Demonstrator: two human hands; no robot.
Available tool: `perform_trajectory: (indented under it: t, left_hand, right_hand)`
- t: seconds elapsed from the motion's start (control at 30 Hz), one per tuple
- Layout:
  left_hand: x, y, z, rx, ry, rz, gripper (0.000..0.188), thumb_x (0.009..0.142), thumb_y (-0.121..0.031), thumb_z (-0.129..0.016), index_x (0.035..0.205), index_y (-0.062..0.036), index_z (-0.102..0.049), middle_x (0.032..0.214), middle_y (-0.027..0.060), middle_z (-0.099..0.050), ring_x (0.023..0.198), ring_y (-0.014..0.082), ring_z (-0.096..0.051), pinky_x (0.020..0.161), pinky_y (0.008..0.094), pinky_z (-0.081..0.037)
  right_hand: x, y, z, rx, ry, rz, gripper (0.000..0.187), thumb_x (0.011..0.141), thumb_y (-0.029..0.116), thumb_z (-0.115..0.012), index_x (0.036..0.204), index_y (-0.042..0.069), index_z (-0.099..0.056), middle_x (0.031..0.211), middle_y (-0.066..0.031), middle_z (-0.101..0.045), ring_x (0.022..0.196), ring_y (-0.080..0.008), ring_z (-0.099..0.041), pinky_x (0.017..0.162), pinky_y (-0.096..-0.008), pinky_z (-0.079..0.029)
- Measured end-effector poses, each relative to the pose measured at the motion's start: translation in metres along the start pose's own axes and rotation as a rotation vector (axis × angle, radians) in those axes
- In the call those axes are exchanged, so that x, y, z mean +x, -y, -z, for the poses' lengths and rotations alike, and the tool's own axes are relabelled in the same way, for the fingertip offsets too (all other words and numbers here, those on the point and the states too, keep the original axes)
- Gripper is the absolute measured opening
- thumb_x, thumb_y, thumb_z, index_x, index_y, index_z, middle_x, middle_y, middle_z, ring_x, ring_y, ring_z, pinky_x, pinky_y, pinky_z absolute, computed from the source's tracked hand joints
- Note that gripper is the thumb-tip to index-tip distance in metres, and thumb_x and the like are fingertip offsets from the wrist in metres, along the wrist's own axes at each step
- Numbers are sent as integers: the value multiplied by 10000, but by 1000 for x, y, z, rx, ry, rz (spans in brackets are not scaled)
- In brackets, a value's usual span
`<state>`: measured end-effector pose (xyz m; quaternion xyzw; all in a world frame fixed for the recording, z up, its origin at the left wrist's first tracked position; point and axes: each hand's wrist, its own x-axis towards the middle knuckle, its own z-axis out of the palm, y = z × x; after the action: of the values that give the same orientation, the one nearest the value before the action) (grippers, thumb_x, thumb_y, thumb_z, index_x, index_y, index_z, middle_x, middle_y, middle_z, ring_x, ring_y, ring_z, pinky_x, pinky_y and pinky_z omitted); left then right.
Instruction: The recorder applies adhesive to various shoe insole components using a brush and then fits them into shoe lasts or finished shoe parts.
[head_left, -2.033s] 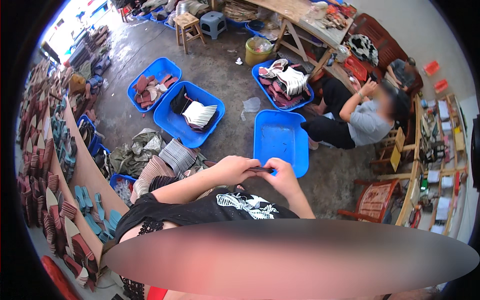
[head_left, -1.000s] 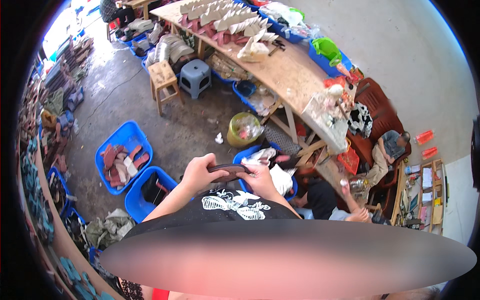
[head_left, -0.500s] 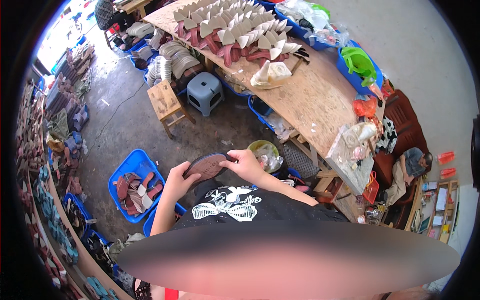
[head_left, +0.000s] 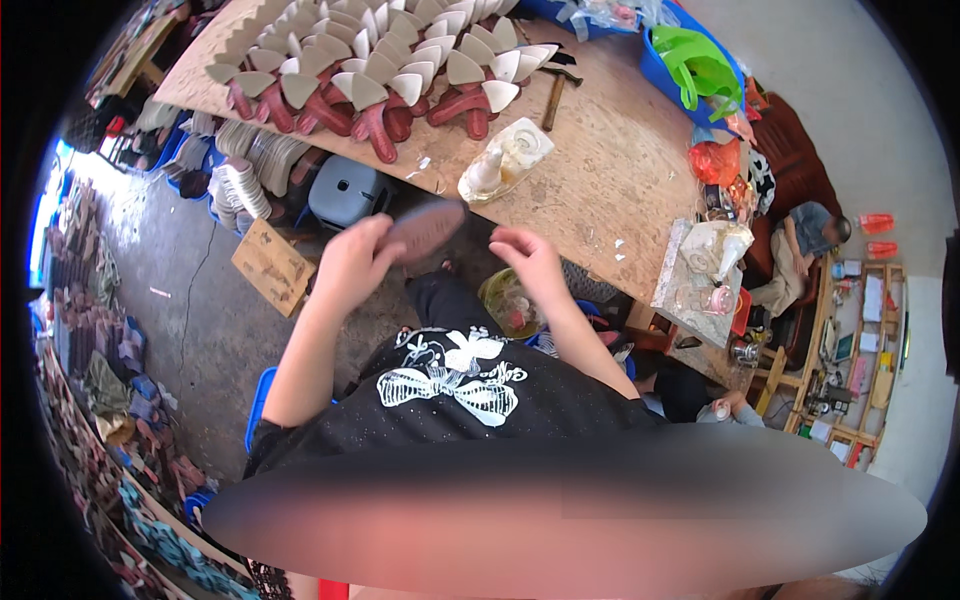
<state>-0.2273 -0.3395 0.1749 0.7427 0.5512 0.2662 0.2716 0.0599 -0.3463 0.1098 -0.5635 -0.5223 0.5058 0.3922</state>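
My left hand is closed on one end of a brown shoe insole with a dark rim, slightly blurred, tilted near the workbench's edge. Apart from it, my right hand has loosely bent fingers and nothing visible in them. Ahead on the wooden workbench stand rows of shoe pieces, with cream pointed parts above dark red straps. Closer to my hands are a glue-stained white plastic container and a hammer.
A grey stool and a wooden stool stand left of the bench. Below my right hand is a yellowish basin. A stone slab lies at the bench's right end. People sit at the right; shoe parts are piled at far left.
My right hand has let go of the insole. My left hand has carried it forward toward the bench, and the view has shifted closer to the bench.
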Motion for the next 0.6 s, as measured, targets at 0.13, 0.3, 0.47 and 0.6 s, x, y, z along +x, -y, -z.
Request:
perform_trajectory:
  t: [0.13,0.3,0.47,0.6]
  left_hand:
    - [138,20,-17,-113,-89,75,323,909,-308,-616,993,4,-616,818,170,-618,805,313,-623,728,381,-483]
    - [290,31,-88,-835,332,468,518,1001,-481,-431,981,-19,-664,705,23,-600,563,121,-520,503,270,-403]
    - [357,19,-181,-707,984,638,601,975,-579,-398,981,-39,-662,597,10,-549,396,55,-402,378,192,-316]
    - [369,17,-225,-568,1213,635,626,956,-618,-409,1003,-50,-669,643,37,-597,386,53,-394,372,187,-323]
  right_hand:
    - [78,-29,24,-134,-56,-82,659,762,213,-814,1299,-14,-507,1165,-127,-589,912,-162,-614,823,-297,-510]
    - [139,-44,1,-305,-51,-120,698,752,244,-801,1325,15,-476,1159,-151,-529,834,-220,-619,795,-354,-521]
    - [165,-28,-7,-674,-198,102,518,803,409,-724,1153,44,-614,1039,-193,-605,759,-309,-667,667,-406,-536]
    - [179,-16,-13,-822,-123,-213,476,830,520,-631,941,61,-683,758,-167,-667,712,-370,-666,664,-470,-524]
